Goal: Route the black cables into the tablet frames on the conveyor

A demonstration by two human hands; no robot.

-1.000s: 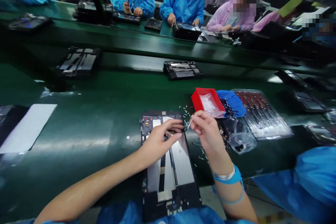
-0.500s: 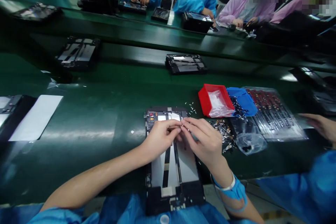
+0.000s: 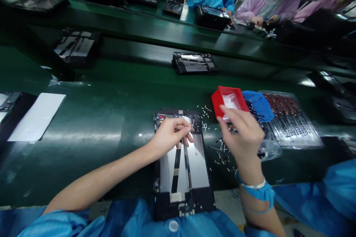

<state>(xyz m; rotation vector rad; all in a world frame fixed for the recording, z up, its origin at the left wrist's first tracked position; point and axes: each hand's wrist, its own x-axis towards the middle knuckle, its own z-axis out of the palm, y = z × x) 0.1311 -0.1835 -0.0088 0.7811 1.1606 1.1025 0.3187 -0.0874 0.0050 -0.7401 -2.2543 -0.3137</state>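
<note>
An opened tablet (image 3: 198, 163) lies in front of me, showing silver panels and dark ribbon cables inside its black frame. Over its upper half, my left hand (image 3: 175, 132) is closed in a pinch on a small slim part (image 3: 193, 123), whose kind is too small to make out. My right hand (image 3: 241, 133) is raised to the right of the tablet, just in front of the red bin (image 3: 216, 104). Its thumb and forefinger are apart, and no item shows between them. Below that hand is a pile of small metal parts with short leads (image 3: 221, 152).
Tiny white strips (image 3: 205, 115) are scattered by the tablet's top right corner. A blue bin (image 3: 263, 105) and a clear tray of dark strips (image 3: 292, 122) stand right. White sheet (image 3: 39, 116) lies left. Another tablet (image 3: 194, 63) rests farther back. A co-worker's blue sleeve (image 3: 336, 185) is at right.
My right hand has parted from my left and moved right, toward the red bin. The left hand stays over the tablet. The neighbour's hand at the right edge has left the view.
</note>
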